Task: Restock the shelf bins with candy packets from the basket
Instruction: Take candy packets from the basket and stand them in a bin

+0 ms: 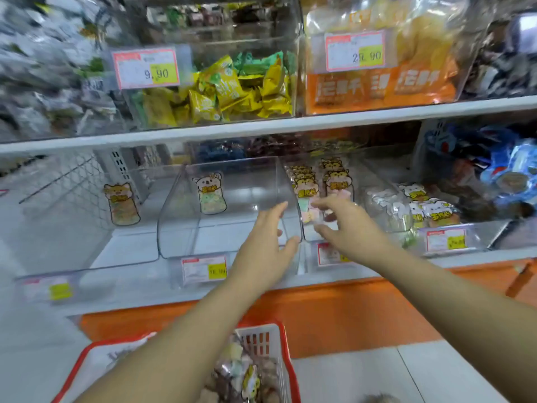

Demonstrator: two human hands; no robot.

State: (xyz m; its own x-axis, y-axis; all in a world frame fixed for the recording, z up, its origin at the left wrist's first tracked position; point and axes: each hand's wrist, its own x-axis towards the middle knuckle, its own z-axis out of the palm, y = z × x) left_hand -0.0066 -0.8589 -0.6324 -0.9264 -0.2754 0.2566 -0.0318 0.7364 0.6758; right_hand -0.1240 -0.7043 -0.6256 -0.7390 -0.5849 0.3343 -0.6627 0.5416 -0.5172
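A red and white basket (pixel 263 338) sits low in front of me with candy packets (pixel 247 376) inside. On the lower shelf a clear bin (pixel 180 216) holds one koala packet (pixel 210 193). My left hand (pixel 268 237) reaches to this bin's right front corner, fingers apart, holding nothing. To the right, another clear bin holds a row of bear packets (pixel 308 184). My right hand (pixel 345 219) is at that bin's front, fingers spread around the front packets; whether it grips one is unclear. A lone packet (pixel 122 203) stands in the left bin.
The upper shelf (pixel 290 125) carries a bin of yellow and green sweets (pixel 229 94) and orange bags (pixel 386 85). White packets (pixel 424 205) and blue bags (pixel 505 170) fill the lower shelf's right side. Price tags (pixel 203 269) line the bin fronts above an orange base panel (pixel 334 312).
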